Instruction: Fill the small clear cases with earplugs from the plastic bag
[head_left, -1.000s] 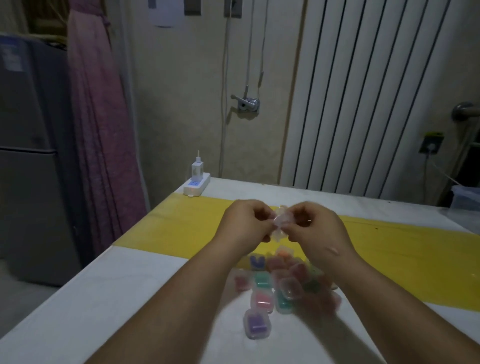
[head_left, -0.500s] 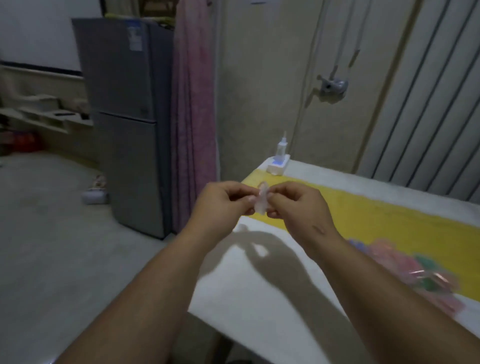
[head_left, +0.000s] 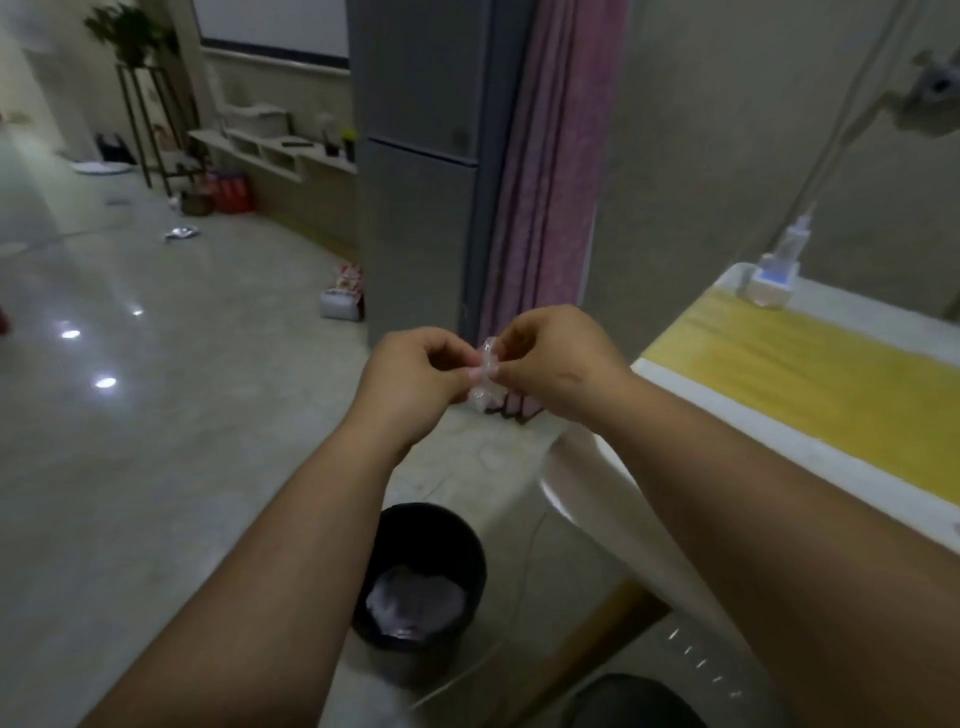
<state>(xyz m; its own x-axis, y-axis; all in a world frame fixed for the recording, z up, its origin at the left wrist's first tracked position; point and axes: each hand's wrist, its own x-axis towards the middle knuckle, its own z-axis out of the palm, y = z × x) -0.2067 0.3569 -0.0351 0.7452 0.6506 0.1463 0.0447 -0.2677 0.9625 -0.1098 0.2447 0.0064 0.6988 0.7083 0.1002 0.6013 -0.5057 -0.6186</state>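
Note:
A small crumpled piece of clear plastic (head_left: 485, 375) hangs in the air between my two hands, left of the table and above the floor. My left hand (head_left: 415, 379) pinches its left side with fingertips and thumb. My right hand (head_left: 556, 364) pinches its right side the same way. Whether it is a case or a wrapper, I cannot tell. The pile of filled cases and the plastic bag are out of view.
A black waste bin (head_left: 421, 587) with a pale liner stands on the floor below my forearms. The white table with a yellow band (head_left: 810, 384) runs along the right, a small white device (head_left: 769, 283) on its far corner. A grey fridge (head_left: 415, 208) and pink curtain (head_left: 540, 182) stand behind.
My head has turned left, away from the table. The pile of cases has left the view and the waste bin has come in. Both hands kept pinching the clear piece and moved left past the table edge.

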